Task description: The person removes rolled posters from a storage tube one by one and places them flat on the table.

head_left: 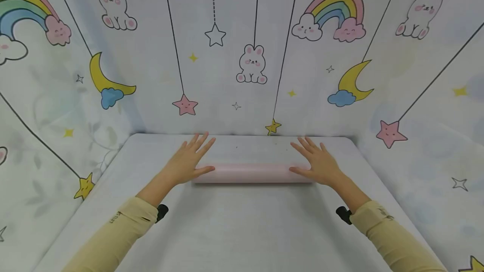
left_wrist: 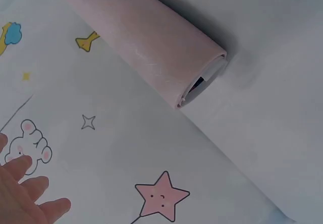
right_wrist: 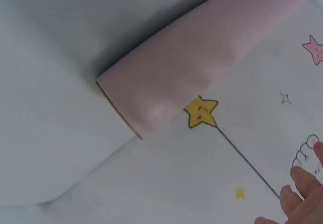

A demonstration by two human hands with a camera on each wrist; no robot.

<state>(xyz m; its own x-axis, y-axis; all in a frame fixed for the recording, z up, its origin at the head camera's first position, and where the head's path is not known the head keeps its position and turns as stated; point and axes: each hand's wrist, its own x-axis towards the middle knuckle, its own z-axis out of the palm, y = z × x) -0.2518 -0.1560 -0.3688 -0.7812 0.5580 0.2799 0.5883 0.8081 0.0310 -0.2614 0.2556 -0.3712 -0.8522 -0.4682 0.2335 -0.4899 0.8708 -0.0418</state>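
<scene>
A pale pink roll lies crosswise on the white table, its long side facing me. My left hand is at its left end with fingers spread and straight, the thumb overlapping the roll in the head view. At the opposite end my right hand has its fingers spread too, its thumb likewise overlapping the roll. Neither hand grips anything. The left wrist view shows the open end of the roll, with whitish layers and a dark gap inside. In the right wrist view, the roll's other end has a thin yellowish edge.
The white tabletop stretches toward me in front of the roll. Behind and at both sides stand white coverings printed with rabbits, stars, moons and rainbows. A small dark device sits at each wrist, by the beige sleeves.
</scene>
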